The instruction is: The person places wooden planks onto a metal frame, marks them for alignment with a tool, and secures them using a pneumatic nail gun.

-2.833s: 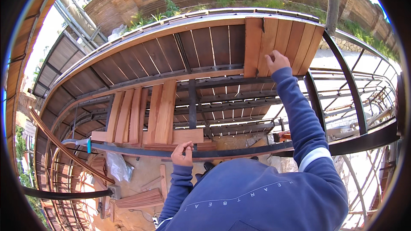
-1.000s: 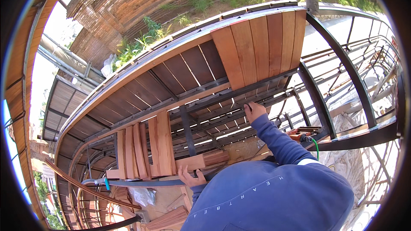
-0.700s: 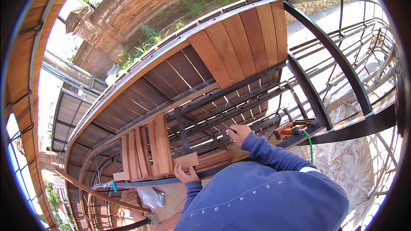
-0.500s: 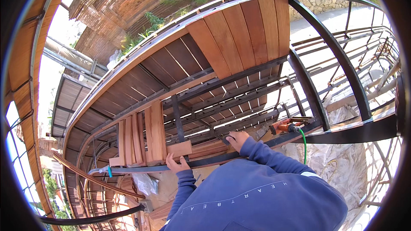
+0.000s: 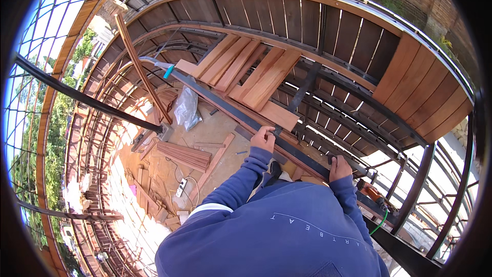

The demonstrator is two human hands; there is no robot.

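Several planks (image 5: pixel 271 83) above littered floor (image 5: pixel 215 132), left hand (image 5: pixel 263 139) half-curled, hold unclear, right hand (image 5: pixel 340 169) pinching dark piece (image 5: pixel 330 159)

Left grip (image 5: pixel 263 139) just beside the dark rail (image 5: pixel 241 117), right grip (image 5: pixel 340 169) around a small dark object (image 5: pixel 330 159), boards (image 5: pixel 269 85) beyond

Navy sweatshirt (image 5: pixel 279 225) with white sleeve band (image 5: pixel 213 207)
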